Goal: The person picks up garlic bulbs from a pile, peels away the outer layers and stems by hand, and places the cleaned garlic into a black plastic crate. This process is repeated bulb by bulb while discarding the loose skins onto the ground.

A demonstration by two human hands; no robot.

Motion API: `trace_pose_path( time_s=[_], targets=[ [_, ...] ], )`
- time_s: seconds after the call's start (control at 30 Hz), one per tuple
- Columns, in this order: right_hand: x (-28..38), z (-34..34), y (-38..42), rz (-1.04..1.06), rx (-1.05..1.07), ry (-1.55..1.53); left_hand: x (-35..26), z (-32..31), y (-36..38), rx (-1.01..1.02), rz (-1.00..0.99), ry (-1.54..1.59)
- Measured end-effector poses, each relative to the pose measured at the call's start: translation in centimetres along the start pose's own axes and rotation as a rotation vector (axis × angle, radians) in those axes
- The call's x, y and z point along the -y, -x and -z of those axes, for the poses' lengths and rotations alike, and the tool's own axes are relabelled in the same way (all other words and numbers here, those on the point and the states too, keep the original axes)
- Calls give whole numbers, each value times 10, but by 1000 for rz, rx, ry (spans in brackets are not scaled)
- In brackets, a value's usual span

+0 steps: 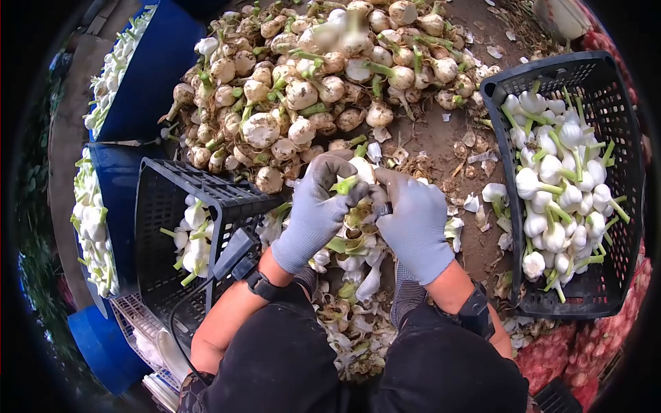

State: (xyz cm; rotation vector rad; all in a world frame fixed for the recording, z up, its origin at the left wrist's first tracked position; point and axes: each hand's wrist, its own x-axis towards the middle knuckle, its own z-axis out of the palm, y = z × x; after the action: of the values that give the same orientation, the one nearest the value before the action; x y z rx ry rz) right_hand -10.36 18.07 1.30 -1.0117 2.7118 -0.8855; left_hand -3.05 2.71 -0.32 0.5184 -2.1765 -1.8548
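Note:
Both my hands wear grey gloves and meet at the centre of the view. My left hand [317, 206] grips a white garlic bulb [361, 169] with a short green stem. My right hand [413, 217] is closed against the bulb's other side, with a small dark tool just showing between its fingers. A heap of white and green peelings [354, 303] lies on the ground below my hands, between my knees. Just beyond my hands rises a large pile of dirty, unpeeled garlic bulbs [310, 82].
A black crate [499, 179] on the right holds several clean white bulbs. A second black crate [155, 227] at my left holds a few. Blue tubs [155, 76] of cleaned garlic stand far left. Red mesh sacks [592, 344] lie at lower right.

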Motion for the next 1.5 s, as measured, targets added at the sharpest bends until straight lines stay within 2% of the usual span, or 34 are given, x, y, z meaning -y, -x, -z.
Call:
trace_pose_path(
  time_s=[0.03, 0.07, 0.13, 0.2, 0.27, 0.3, 0.33, 0.37, 0.4, 0.47, 0.5, 0.53, 0.57, 0.6, 0.67, 0.73, 0.8, 0.83, 0.87, 0.93, 1.0, 1.03, 1.07, 1.13, 1.17, 1.2, 1.23, 1.27, 1.3, 1.33, 1.4, 1.43, 1.5],
  targets=[
    [4, -2, -2, -8, -15, 127, -3, -1, -1, 23, -15, -124],
    [3, 0, -6, -5, -19, 130, -4, -1, -1, 22, -20, -122],
    [-2, 6, -14, -24, 24, 128, -9, -3, 1, 34, 117, 115],
    [-28, 1, -16, -93, -49, 62, -17, 1, 2, 69, 116, 225],
    [-54, -1, -12, -282, -26, -8, -19, 9, -1, 97, 273, 703],
    [-66, -4, -2, -280, -24, -11, -21, 12, -5, 122, 152, 859],
    [-73, -7, 11, -293, 72, 48, -17, 19, -7, 45, 113, 947],
    [-77, -11, 21, -301, 167, 104, -19, 26, -9, 24, 171, 1033],
    [-73, -10, 24, -290, 166, 91, -21, 33, -10, 2, 228, 1114],
    [-63, 0, 28, -374, 456, 26, -8, 37, -9, 11, 362, 1168],
    [-56, 1, 27, -335, 415, -104, -8, 37, -7, 17, 421, 1198],
    [-49, 1, 24, -343, 413, -104, -7, 35, -6, 26, 485, 1229],
    [-40, 1, 18, -278, 273, -362, -5, 34, -6, 35, 490, 1230],
    [-33, 1, 12, -205, 125, -615, -2, 34, -7, 66, 507, 1196],
    [-19, 4, 1, -199, 128, -518, -10, 27, -16, 109, 518, 1166],
    [-27, 0, 1, -204, 136, -410, -51, 8, -33, 135, 471, 804],
    [-55, -34, 14, 30, -38, -256, -105, -24, -42, 422, 195, 743],
    [-64, -51, 16, -226, 132, -470, -126, -31, -48, 424, 88, 797],
    [-79, -61, 15, -137, 54, -230, -139, -35, -56, 443, -24, 845],
    [-53, -35, -7, -46, 83, -173, -105, -11, -75, 297, -73, 533],
    [-47, -51, 12, -113, 386, -109, -47, -8, -65, 253, 150, 136],
    [-39, -57, 27, -66, 441, 28, 3, -4, -52, 312, 67, -296],
    [-35, -60, 42, -13, 501, 172, 40, 1, -23, 377, 95, -664],
    [-41, -60, 79, 40, 612, 11, 65, 6, 26, 581, 283, -900],
    [-48, -62, 93, 129, 509, 32, 68, 7, 35, 587, 297, -891],
    [-48, -53, 91, 133, 519, 29, 63, 10, 39, 698, 239, -884],
    [-44, -37, 81, 88, 746, -1, 60, 13, 44, 804, 181, -876],
    [-42, -24, 74, 43, 974, -33, 58, 13, 51, 799, 197, -878],
    [-46, -16, 71, -46, 1046, -288, 55, 10, 56, 1074, 318, -802],
    [-42, -2, 59, -53, 1074, -205, 53, 8, 57, 1345, 432, -712],
    [-37, 8, 37, -161, 765, -53, 74, 7, 72, 1576, 530, -416],
    [-40, -2, 33, -168, 766, -46, 71, 6, 68, 1531, 573, -400],
    [-55, -44, 29, -81, 342, 436, 56, 7, 45, 1243, 567, -564]
  ],
)
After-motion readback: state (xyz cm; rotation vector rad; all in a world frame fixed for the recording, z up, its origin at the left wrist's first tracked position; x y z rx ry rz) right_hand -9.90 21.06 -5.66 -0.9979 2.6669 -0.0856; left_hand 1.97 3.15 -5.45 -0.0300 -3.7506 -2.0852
